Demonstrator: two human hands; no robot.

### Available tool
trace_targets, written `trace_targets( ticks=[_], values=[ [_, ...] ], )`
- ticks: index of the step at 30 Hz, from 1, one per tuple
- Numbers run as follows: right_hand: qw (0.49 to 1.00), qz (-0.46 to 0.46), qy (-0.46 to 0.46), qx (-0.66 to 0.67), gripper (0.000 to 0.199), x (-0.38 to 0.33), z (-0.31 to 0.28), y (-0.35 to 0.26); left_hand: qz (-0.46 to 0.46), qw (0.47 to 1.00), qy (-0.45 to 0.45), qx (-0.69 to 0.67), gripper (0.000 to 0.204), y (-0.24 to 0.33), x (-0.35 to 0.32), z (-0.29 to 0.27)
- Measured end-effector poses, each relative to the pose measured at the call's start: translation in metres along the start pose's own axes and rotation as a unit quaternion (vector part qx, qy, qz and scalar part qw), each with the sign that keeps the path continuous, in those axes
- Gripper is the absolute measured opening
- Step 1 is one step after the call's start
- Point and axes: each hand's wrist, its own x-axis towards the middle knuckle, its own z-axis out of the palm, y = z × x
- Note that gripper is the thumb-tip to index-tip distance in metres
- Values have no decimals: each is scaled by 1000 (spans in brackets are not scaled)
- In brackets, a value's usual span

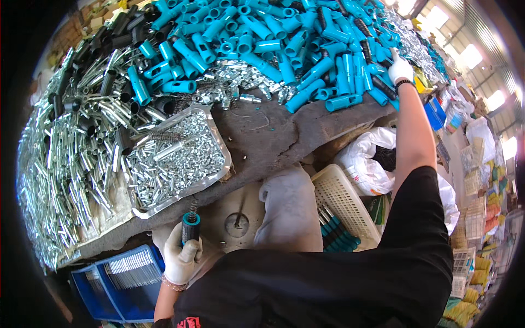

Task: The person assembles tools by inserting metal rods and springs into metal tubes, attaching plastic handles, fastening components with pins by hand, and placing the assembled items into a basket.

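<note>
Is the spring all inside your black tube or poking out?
Poking out: the coil spring rises above the teal rim of the black tube in the left hand.

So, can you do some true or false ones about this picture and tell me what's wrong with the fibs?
1. The left hand holds a black and teal cylinder with a spring sticking out of its top. True.
2. The right hand is down by the left hand. False: it is far up at the right, by the heap of teal tubes.
3. The silver tray is full of teal tubes. False: it holds lots of small silver metal pieces.
4. The cream basket is to the right of the silver tray. True.
5. The blue bin is at the lower left of the picture. True.
</note>
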Motion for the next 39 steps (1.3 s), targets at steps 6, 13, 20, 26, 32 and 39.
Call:
trace_targets(
  ticks=[6,13,20,26,32,39],
  values=[
    [986,-46,-153,-41,69,32,21,26,-17,999,2,-34,72,0,-3,1],
    [919,-44,259,295,57,-35,-83,-59,-6,996,43,78,39,1,-2,7],
    [628,-231,-439,600,40,-271,-224,-202,66,982,-12,176,54,11,-8,10],
    [539,-339,-549,542,40,-307,-234,-253,119,938,-34,323,75,5,-34,-11],
    [572,-754,-50,319,39,-330,-250,-284,-26,975,-213,66,79,-5,-51,-52],
    [515,-807,4,289,33,-336,-252,-291,-179,896,-392,-112,70,-21,-53,-60]
  ],
)
